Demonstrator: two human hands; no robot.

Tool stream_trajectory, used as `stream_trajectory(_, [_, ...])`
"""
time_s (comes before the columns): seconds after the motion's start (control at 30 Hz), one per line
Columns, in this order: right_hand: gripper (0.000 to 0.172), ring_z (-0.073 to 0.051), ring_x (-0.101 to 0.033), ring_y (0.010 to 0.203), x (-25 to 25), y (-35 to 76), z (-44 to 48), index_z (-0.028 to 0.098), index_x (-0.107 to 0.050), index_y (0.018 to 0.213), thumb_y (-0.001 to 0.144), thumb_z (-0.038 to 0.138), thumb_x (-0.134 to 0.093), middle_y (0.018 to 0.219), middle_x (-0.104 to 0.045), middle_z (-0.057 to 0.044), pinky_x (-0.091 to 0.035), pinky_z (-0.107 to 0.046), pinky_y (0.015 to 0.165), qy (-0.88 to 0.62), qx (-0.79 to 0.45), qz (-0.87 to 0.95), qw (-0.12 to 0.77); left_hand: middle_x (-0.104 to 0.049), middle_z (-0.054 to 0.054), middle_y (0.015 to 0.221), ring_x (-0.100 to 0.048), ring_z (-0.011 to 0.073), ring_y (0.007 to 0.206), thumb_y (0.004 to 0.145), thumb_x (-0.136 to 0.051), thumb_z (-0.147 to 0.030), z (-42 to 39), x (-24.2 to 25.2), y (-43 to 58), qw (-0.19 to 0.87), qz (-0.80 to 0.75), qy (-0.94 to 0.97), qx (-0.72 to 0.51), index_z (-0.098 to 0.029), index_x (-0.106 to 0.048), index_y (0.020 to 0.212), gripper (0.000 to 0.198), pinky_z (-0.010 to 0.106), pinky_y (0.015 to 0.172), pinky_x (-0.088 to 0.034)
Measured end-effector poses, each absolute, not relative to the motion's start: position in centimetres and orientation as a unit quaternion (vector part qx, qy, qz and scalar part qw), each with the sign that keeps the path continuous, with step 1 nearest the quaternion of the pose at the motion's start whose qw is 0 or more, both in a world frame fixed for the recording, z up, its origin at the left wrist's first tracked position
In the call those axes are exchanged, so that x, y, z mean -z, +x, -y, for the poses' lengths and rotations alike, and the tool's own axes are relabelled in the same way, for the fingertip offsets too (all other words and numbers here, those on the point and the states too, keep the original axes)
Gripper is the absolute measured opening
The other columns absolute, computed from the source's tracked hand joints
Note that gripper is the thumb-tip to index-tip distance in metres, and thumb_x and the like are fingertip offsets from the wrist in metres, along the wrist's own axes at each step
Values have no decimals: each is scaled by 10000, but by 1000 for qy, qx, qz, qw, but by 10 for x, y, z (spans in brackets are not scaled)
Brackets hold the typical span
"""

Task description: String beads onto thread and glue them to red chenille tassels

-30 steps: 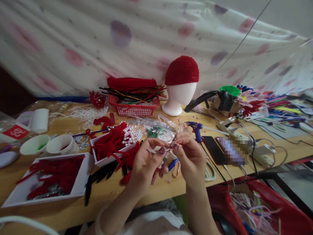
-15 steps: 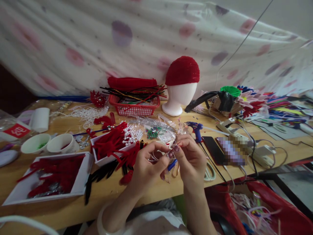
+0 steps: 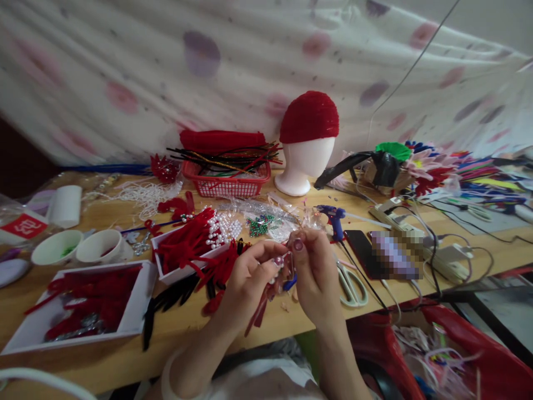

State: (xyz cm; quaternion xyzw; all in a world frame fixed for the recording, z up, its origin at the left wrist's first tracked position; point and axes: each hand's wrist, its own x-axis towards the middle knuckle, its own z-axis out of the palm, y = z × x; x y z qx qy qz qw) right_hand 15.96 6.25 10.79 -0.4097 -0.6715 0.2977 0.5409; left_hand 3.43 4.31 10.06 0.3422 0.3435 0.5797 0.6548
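Observation:
My left hand (image 3: 252,278) and my right hand (image 3: 318,278) meet above the table, thumbs and forefingers pinched close together. Between the fingertips shows a thin white string (image 3: 290,259), its ends too fine to follow. Below my left fingers a dark red strip (image 3: 259,312) hangs down; small pale beads seem to lie near those fingers, blurred. Behind the hands is a blue-handled item (image 3: 290,282), partly covered. To the right of my right hand lie light green scissors (image 3: 353,286). A blue glue gun (image 3: 334,218) rests farther back.
A white foam head (image 3: 306,161) wears a red cap (image 3: 310,118). Left of it stands a red basket (image 3: 229,183) of pipe cleaners. White boxes (image 3: 145,289) with red fuzzy pieces, cups (image 3: 100,248), white pearls (image 3: 225,229), phones (image 3: 361,253) and a power strip (image 3: 447,266) surround the hands.
The hands have drawn slightly apart at the fingertips, and the right has shifted left. A dark red strip now hangs under the left hand. More of the scissors shows.

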Motion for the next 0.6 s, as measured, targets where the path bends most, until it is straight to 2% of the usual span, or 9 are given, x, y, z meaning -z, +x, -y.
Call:
stream_trajectory(0.17, [100, -139, -467, 621, -106, 167, -63, 242, -537, 966, 1050, 250, -483, 753, -515, 26, -346, -266, 550, -409, -316, 691, 505, -663, -8, 780, -588, 104, 685, 804, -732, -281, -43, -105, 32, 587, -385, 417, -577, -202, -704, 899, 127, 186, 640, -478])
stream_trajectory(0.3, [121, -120, -419, 582, -110, 171, -64, 242, -551, 926, 1041, 267, -520, 696, -467, 50, -321, -251, 523, -362, -404, 662, 517, -682, -17, 797, -576, 108, 658, 812, -744, -259, -43, -107, 31, 544, -419, 470, -555, -220, -710, 890, 94, 200, 595, -459])
stream_trajectory(0.43, [150, -107, -427, 527, -113, 172, -61, 237, -563, 878, 1021, 284, -574, 656, -507, 56, -333, -239, 483, -315, -491, 617, 529, -690, -27, 746, -560, 107, 627, 816, -753, -249, -40, -100, 28, 525, -422, 506, -539, -225, -727, 857, 54, 202, 564, -428])
stream_trajectory(0.6, [176, -98, -406, 434, -112, 171, -57, 231, -560, 854, 1005, 308, -607, 589, -528, 57, -266, -243, 406, -335, -480, 610, 533, -715, -12, 778, -604, 129, 678, 844, -697, -254, -36, -99, 26, 486, -435, 539, -533, -210, -713, 845, 46, 215, 594, -440])
